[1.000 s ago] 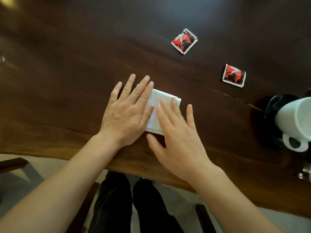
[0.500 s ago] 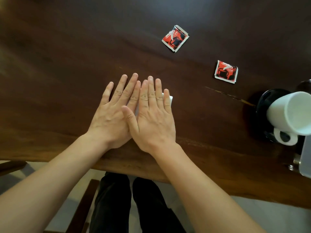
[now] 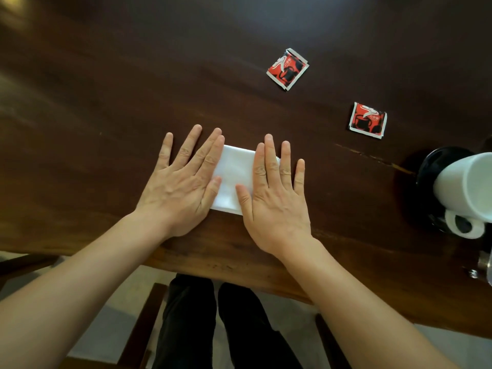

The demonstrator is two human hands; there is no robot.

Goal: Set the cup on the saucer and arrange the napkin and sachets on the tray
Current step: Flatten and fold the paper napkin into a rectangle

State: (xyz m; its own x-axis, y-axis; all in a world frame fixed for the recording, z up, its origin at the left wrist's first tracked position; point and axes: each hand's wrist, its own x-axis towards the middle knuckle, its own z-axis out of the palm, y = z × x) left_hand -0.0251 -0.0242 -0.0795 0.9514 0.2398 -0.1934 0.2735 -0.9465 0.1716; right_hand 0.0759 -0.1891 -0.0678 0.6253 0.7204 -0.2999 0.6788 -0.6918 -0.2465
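While the fingers [image 3: 205, 155] of the left hand [image 3: 181, 187] lie flat and spread on the left end of the napkin [image 3: 234, 177], those of the right hand [image 3: 277, 198] lie flat on its right end; both hands are open, palms down, pressing and gripping nothing. Between them a white strip of the napkin shows at the middle of the frame, folded into a neat rectangle with crisp edges, lying near the front edge of the dark wooden desk [image 3: 106, 102].

Further out, two red and black sachets sit loose on the desk, well apart from each other: one sachet [image 3: 287, 69] toward the upper middle, turned at an angle, the other sachet [image 3: 368, 120] toward the upper right. At the right edge of the frame a white cup [image 3: 463, 187] appears to stand on a dark saucer [image 3: 431, 166], its handle toward the near edge, so that step looks done.

No tray is visible. My judgement is that the napkin is being smoothed, and that moving it and both sachets onto a tray is still to do.
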